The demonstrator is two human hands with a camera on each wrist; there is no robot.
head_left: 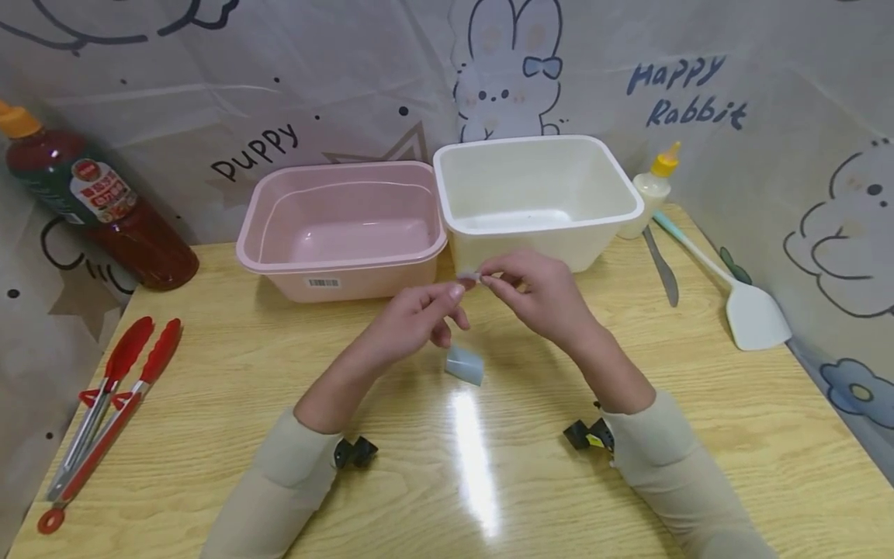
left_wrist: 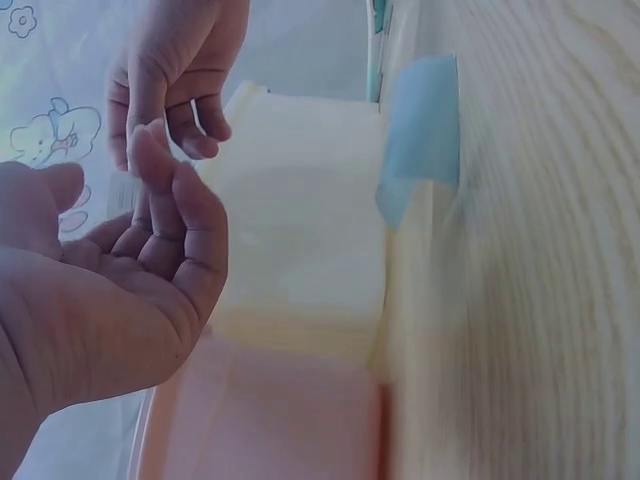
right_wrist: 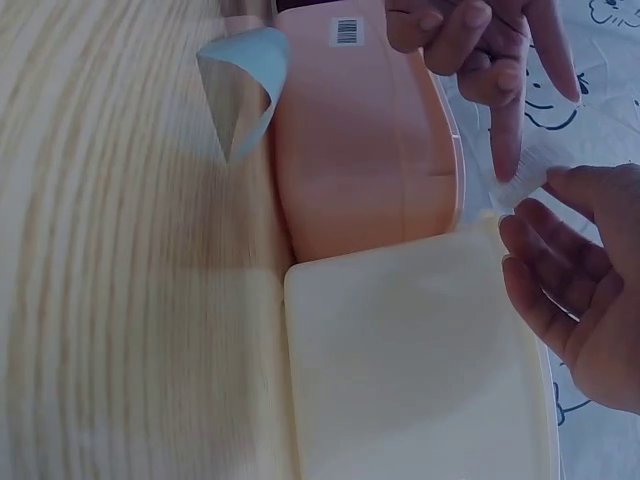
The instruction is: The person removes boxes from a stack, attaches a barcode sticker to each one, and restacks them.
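White and small, a scrap (head_left: 469,276) of something like tape or paper is pinched between both hands above the wooden surface (head_left: 230,388), just in front of the two tubs. The left hand (head_left: 419,314) holds one end with thumb and forefinger curled onto it; the right hand (head_left: 538,295) pinches the other end, its remaining fingers loosely bent. In the right wrist view the scrap (right_wrist: 528,172) shows as a thin, pale translucent strip between the fingertips; what exactly it is cannot be told.

Directly below the hands, at about 6 o'clock from them, a pale blue curled piece (head_left: 465,365) lies on the surface, touched by neither hand. Its underside looks shiny in the right wrist view.

As a judgement, the work appears to be in its middle: the scrap is lifted and held taut between the hands, but it has gone nowhere yet. The pink tub (head_left: 342,229) at 11 o'clock from the hands and the white tub (head_left: 534,198) at 1 o'clock both look bare inside, so nothing seems sorted or dropped in so far.

Red tongs (head_left: 105,404) lie at 9 o'clock, a dark red bottle (head_left: 91,206) at 10 o'clock, and a knife (head_left: 661,268), a white spatula (head_left: 747,310) and a small squeeze bottle (head_left: 649,194) between 2 and 3 o'clock, all untouched.
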